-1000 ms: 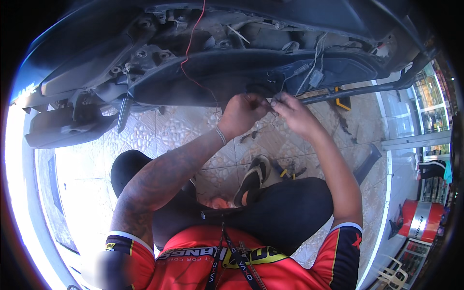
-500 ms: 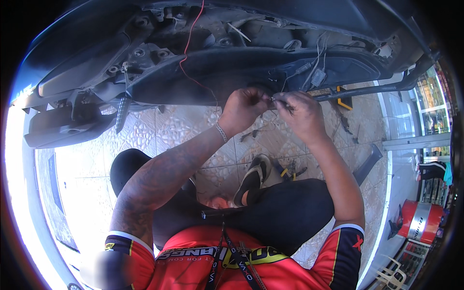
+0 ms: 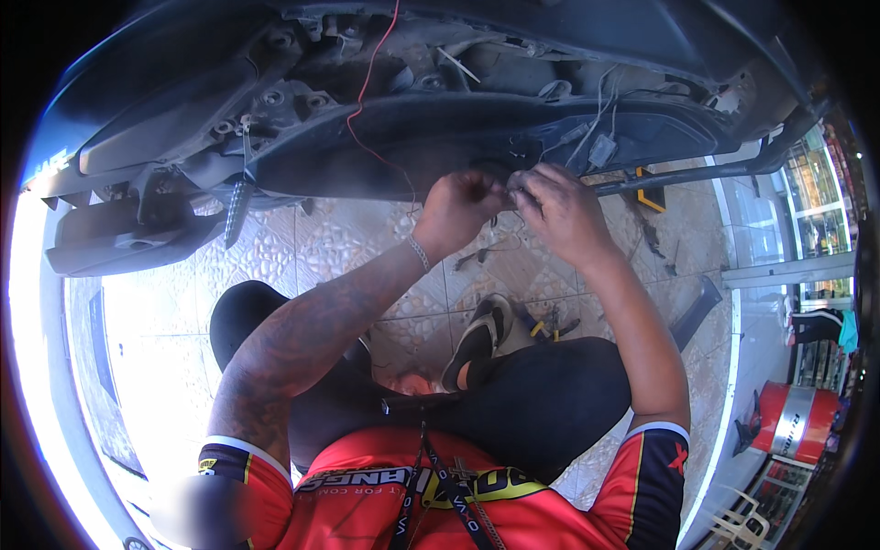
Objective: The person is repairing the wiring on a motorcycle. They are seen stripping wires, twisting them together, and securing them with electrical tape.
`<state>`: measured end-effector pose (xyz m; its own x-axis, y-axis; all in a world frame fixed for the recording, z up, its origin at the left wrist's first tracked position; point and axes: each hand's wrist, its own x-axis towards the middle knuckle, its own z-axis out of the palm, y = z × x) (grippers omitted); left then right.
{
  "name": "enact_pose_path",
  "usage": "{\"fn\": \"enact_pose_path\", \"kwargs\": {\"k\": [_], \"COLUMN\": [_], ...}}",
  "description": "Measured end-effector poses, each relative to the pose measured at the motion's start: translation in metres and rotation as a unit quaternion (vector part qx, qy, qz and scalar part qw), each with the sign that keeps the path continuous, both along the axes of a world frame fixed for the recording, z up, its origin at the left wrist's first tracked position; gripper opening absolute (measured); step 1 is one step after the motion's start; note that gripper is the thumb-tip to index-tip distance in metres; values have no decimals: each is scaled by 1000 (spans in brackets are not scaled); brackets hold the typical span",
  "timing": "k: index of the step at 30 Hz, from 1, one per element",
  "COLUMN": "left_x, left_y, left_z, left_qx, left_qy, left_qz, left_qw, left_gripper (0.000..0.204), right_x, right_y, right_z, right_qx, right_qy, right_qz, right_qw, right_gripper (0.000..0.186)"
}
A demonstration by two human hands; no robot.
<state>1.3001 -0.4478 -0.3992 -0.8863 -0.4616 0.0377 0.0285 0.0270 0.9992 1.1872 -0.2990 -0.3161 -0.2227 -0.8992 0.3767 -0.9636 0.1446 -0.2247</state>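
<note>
Both of my hands meet in front of the dark footboard panel of a scooter-like vehicle. The fingers of my left hand are pinched together. My right hand is closed too, its fingertips almost touching the left ones. Whatever lies between them is too small and hidden to name. A thin red wire hangs down over the panel and ends near my left wrist. Beside my right hand, grey wires with a connector dangle from the opened bodywork.
Yellow-and-black pliers lie on the tiled floor by my shoe. A yellow-and-black tool rests under the dark bar. A metal footpeg sticks down at left. A red drum stands far right.
My right hand has turned and shifted slightly left, its fingers now covering the pinch point. The left hand stays nearly in place. The view has moved a little.
</note>
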Motion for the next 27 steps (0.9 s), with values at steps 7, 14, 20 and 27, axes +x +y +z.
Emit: {"fn": "enact_pose_path", "kwargs": {"k": [7,14,20,27], "left_x": [-1,-6,-4,-3], "left_y": [2,6,-2,2], "left_z": [-5,-3,8,6], "left_qx": [-11,6,-2,46], "left_qy": [-9,17,10,22], "left_qz": [-14,-43,-32,-49], "left_qw": [1000,999,999,997], "left_gripper": [19,17,13,10], "right_x": [-8,-21,-25,-18], "right_y": [-2,-11,-8,-4], "right_z": [-6,-1,14,28], "right_qx": [65,187,159,122], "right_qy": [-15,-420,-306,-76], "right_qz": [-13,-118,-51,7], "right_qw": [998,880,937,990], "right_gripper": [21,31,23,17]}}
